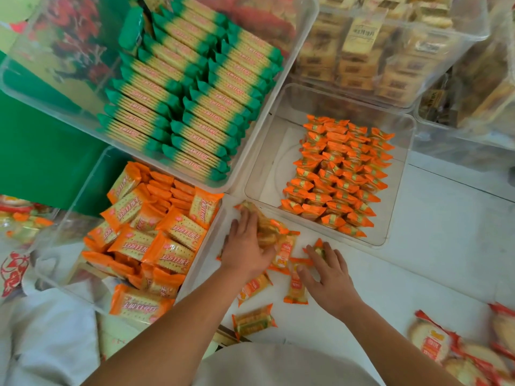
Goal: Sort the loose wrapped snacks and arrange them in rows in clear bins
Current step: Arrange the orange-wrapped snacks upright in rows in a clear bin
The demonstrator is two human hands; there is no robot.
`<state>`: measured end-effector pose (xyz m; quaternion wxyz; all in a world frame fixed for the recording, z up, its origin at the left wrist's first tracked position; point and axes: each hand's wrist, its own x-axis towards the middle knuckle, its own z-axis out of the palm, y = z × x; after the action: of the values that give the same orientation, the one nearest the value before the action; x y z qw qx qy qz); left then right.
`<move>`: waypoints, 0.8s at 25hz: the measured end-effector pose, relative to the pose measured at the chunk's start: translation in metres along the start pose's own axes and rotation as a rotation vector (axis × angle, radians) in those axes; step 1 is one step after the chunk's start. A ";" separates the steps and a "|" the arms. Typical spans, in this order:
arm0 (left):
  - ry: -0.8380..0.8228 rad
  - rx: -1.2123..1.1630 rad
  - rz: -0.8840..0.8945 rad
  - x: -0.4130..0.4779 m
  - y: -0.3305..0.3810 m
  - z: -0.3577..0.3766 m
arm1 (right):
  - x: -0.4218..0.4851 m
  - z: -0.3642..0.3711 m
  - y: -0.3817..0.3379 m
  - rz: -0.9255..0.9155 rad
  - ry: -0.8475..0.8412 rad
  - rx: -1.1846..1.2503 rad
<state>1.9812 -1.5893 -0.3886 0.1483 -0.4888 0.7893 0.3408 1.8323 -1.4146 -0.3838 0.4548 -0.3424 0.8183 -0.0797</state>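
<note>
Several loose orange-wrapped snacks (pixel 296 285) lie on the white surface in front of me. My left hand (pixel 246 246) grips a stack of these orange snacks (pixel 264 231) just outside the near left corner of a clear bin (pixel 401 190). That bin holds small orange snacks in rows (pixel 338 176), with bare floor on its left side. My right hand (pixel 330 274) rests on the surface, its fingertips on a small orange snack (pixel 317 247) and its thumb on another.
A clear bin of orange cracker packs (pixel 150 240) stands at the left. Behind it a bin holds green-ended cracker packs in rows (pixel 192 93). Bins of tan pastries (pixel 370 48) stand at the back right. Red-wrapped round cakes (pixel 457 349) lie at the lower right.
</note>
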 end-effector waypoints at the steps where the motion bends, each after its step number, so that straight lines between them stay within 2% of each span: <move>1: -0.028 0.020 0.017 -0.008 0.001 0.009 | -0.001 0.000 0.002 -0.010 -0.002 -0.004; 3: -0.070 0.025 0.049 -0.022 0.003 0.023 | -0.003 0.001 0.008 -0.046 0.008 -0.003; 5: -0.069 0.001 0.089 -0.033 0.004 0.025 | -0.007 0.003 0.018 -0.069 0.093 0.050; 9: 0.198 -0.070 0.264 -0.044 0.006 0.017 | -0.016 0.003 0.038 0.043 0.274 0.042; 10: 0.230 -0.091 0.308 -0.042 0.012 0.017 | -0.017 0.002 0.041 0.075 0.275 0.023; 12: 0.189 -0.094 0.364 -0.031 0.031 0.021 | -0.015 0.002 0.044 0.133 0.242 -0.005; 17: 0.078 0.204 0.470 0.008 0.055 0.041 | -0.010 -0.006 0.053 0.219 0.267 0.073; 20: 0.049 0.386 0.395 0.013 0.057 0.041 | -0.019 -0.014 0.071 0.267 0.273 0.047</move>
<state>1.9210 -1.5537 -0.4034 0.1501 -0.2962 0.9230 0.1946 1.7936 -1.3521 -0.3943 0.3538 -0.2059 0.9085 -0.0835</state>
